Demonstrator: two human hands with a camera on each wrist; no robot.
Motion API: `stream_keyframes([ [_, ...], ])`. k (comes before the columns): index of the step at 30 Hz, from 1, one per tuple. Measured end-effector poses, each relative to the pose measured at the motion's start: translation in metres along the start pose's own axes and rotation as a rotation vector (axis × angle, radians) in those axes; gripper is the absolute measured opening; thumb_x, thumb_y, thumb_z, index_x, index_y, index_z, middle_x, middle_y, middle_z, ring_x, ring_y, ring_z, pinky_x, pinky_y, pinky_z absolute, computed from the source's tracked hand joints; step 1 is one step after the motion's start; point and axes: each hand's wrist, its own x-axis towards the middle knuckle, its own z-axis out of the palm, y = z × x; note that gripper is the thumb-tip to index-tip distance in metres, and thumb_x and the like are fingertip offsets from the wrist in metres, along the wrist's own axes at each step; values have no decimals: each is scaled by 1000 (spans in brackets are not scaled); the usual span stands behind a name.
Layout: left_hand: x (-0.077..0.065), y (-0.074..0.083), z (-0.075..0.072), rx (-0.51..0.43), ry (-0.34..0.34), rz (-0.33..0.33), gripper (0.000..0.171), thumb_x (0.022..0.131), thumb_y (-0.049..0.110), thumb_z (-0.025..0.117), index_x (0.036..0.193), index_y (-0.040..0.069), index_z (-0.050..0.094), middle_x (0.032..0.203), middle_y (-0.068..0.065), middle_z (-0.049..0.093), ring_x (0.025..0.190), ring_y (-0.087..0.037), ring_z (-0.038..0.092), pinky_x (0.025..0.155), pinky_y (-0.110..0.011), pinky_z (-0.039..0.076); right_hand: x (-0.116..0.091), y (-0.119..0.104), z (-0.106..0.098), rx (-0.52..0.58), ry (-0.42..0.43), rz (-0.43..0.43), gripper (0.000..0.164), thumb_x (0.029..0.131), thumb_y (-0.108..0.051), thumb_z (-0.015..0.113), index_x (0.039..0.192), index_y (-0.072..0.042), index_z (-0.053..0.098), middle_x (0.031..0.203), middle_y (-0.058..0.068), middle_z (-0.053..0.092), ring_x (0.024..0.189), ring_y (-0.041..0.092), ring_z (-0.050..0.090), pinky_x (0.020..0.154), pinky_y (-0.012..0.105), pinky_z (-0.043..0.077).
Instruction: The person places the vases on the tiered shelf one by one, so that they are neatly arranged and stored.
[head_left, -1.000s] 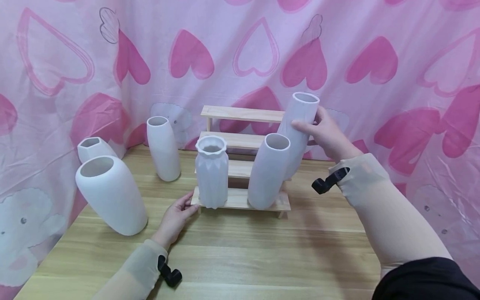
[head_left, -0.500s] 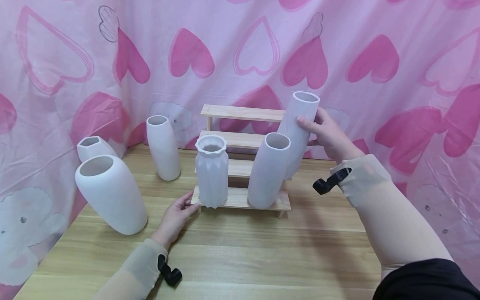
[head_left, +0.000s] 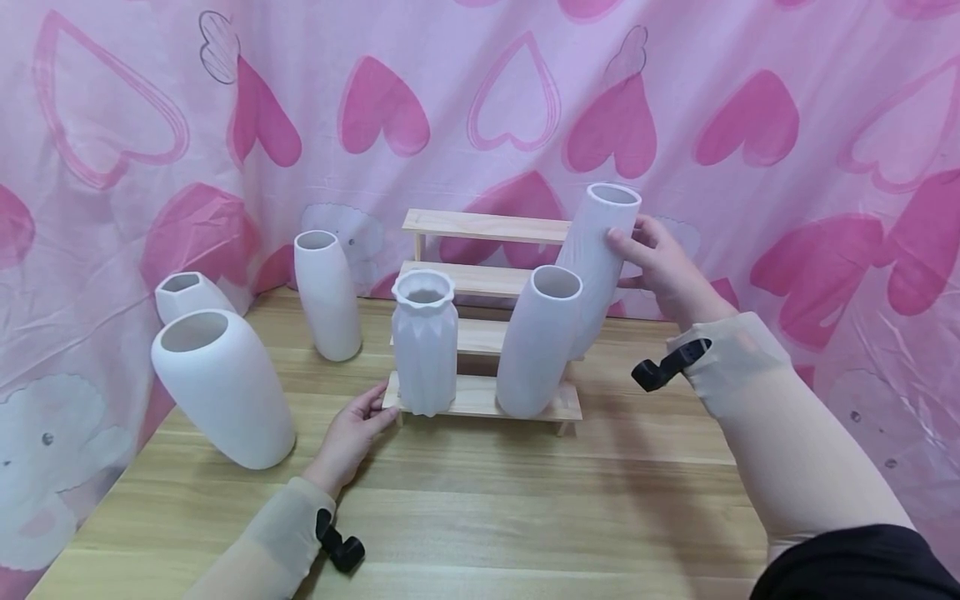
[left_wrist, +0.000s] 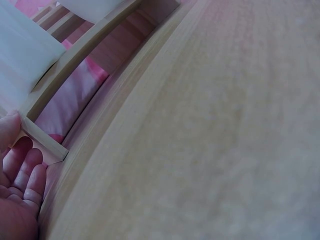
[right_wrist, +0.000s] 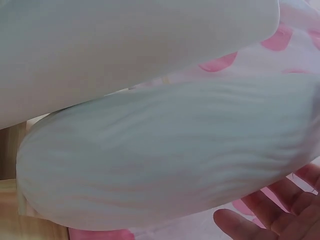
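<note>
In the head view, a four-step wooden stand [head_left: 477, 393] stands on the table. My left hand [head_left: 351, 437] pinches the left end of its lowest step, thumb on the edge and fingers loosely curled below. On that step stand a white faceted vase [head_left: 425, 358] with a scalloped rim and a smooth white vase [head_left: 536, 354]. Behind the smooth one, a tall white vase [head_left: 600, 250] with wavy ridges leans right, its base hidden. My right hand [head_left: 667, 267] is at its right side, fingers loosely spread; in the right wrist view the fingers [right_wrist: 272, 210] lie along its side without gripping.
On the table's left stand a large white oval vase [head_left: 225, 400], a white vase with an angular mouth [head_left: 191, 298] behind it, and a slim white vase [head_left: 327, 300]. A pink heart-print curtain [head_left: 480, 100] hangs behind the table [head_left: 487, 517].
My right thumb and hand have drawn back to the right along the ridged vase, loosening from it. That vase stays in place. My left hand has not moved.
</note>
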Motion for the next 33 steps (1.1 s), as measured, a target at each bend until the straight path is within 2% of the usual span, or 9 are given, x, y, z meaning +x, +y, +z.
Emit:
stream_keyframes([
  [10,-1,2,1,-8,4,-17,56,91,14,67,143,9,46,116,-10,59,100,-11,53,82,-17,46,-8,6,-6,1,31,28,61,95,-42,57,143,-15,32,138,9,40,123,25,42,100,55,39],
  [18,0,3,0,-13,3,-31,57,92,14,66,144,10,44,117,-10,59,100,-11,52,82,-17,46,-11,10,-6,-3,40,21,62,95,-40,57,146,-15,30,138,9,40,120,23,44,95,45,44],
  [27,-1,3,1,7,5,-14,57,91,14,67,144,10,45,116,-10,60,99,-11,53,83,-17,45,-20,18,-7,-3,54,25,69,94,-44,57,149,-17,26,142,10,37,125,25,43,103,53,37],
  [31,-1,3,1,10,3,-14,57,92,15,67,144,10,45,117,-10,60,100,-11,53,84,-17,45,-27,26,-9,43,96,-8,68,96,-40,55,150,-12,23,142,15,36,128,30,39,109,53,28],
  [33,-1,3,0,9,0,-14,57,92,16,66,144,10,44,118,-11,59,101,-11,53,84,-17,44,-32,32,-10,57,137,-17,64,97,-43,52,148,-12,27,139,14,40,128,29,40,110,51,28],
])
